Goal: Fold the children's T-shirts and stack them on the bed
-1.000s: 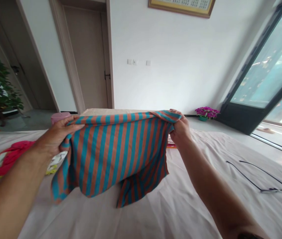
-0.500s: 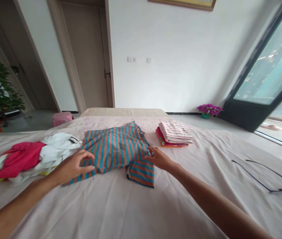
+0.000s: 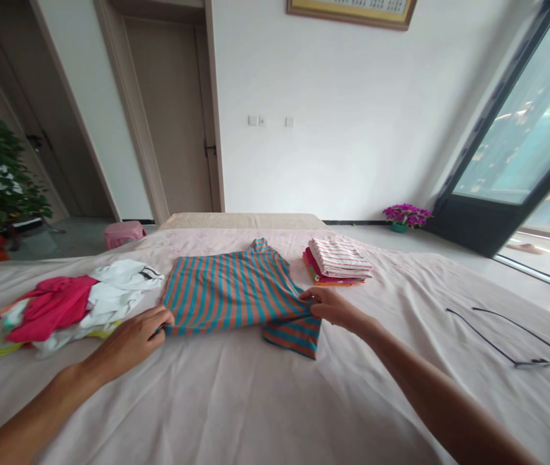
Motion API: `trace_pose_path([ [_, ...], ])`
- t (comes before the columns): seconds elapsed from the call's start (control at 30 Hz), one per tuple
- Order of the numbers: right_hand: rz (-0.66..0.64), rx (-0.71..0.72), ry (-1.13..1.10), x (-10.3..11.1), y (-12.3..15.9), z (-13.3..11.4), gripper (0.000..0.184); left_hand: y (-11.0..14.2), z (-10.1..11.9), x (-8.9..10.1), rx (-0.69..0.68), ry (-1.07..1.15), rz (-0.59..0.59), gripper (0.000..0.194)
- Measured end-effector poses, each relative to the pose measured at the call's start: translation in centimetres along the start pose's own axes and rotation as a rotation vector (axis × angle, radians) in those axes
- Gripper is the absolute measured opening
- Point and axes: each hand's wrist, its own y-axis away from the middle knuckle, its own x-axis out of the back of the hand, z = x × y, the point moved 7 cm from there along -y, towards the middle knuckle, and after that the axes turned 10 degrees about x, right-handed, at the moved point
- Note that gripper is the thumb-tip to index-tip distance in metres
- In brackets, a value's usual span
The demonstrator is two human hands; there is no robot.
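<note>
A teal and orange-brown striped shirt (image 3: pixel 226 290) lies across the bed in front of me, with one sleeve (image 3: pixel 294 336) pointing toward me on the right. At its near left corner my left hand (image 3: pixel 141 332) is closed, pinching the cloth. My right hand (image 3: pixel 330 307) grips the shirt's right side near the sleeve, fingers closed on the fabric. Between both hands the near edge runs fairly straight.
To the left lies a loose heap of clothes with a red garment (image 3: pixel 54 307) and a white garment (image 3: pixel 119 290). Folded clothes (image 3: pixel 337 261) are stacked right of the shirt. Black-framed glasses (image 3: pixel 517 342) rest on the bedsheet (image 3: pixel 236 407) farther right.
My left hand has gone from spread fingers to a closed grip on the shirt's corner. The right hand has moved slightly right, and the cloth is now straighter.
</note>
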Motion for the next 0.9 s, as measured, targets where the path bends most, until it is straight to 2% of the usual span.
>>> trace_pose_path([
  [0.1, -0.350, -0.129, -0.075, 0.6, 2.8, 0.4, 0.036, 1.7, 0.6, -0.1, -0.001, 0.032, -0.145, 0.024],
  [0.17, -0.480, -0.150, -0.037, 1.1, 3.9, 0.6, 0.026, 2.7, 0.5, -1.0, 0.046, 0.073, -0.336, 0.018],
  [0.23, -0.467, -0.127, 0.046, 1.5, 3.4, 0.9, 0.019, 2.9, 0.1, -1.9, 0.118, 0.136, -0.535, 0.011],
  [0.3, -0.351, -0.085, 0.171, 1.8, 1.7, 1.4, 0.019, 1.8, -0.4, -2.2, 0.176, 0.202, -0.610, 0.021],
  [0.37, -0.235, -0.028, 0.338, 1.5, -0.5, 1.6, 0.018, -0.9, -1.2, -1.9, 0.206, 0.203, -0.516, 0.032],
  [0.47, -0.137, 0.030, 0.597, -0.2, -3.8, 1.6, 0.029, -5.9, -3.2, -1.7, 0.308, 0.070, -0.276, 0.030],
  [0.53, -0.112, 0.002, 0.740, -1.5, -5.9, 1.9, 0.032, -8.6, -4.9, -1.9, 0.431, -0.019, -0.145, 0.026],
  [0.6, -0.091, -0.058, 0.849, -2.5, -7.8, 2.6, 0.031, -10.7, -6.5, -2.2, 0.550, -0.069, -0.050, 0.035],
  [0.77, -0.037, -0.150, 0.888, -3.8, -11.6, 4.4, 0.035, -13.3, -9.0, -3.0, 0.780, -0.139, 0.083, 0.055],
  [0.9, -0.033, -0.124, 0.950, -4.0, -12.8, 4.8, 0.033, -13.9, -9.2, -3.9, 0.813, -0.160, 0.154, 0.052],
])
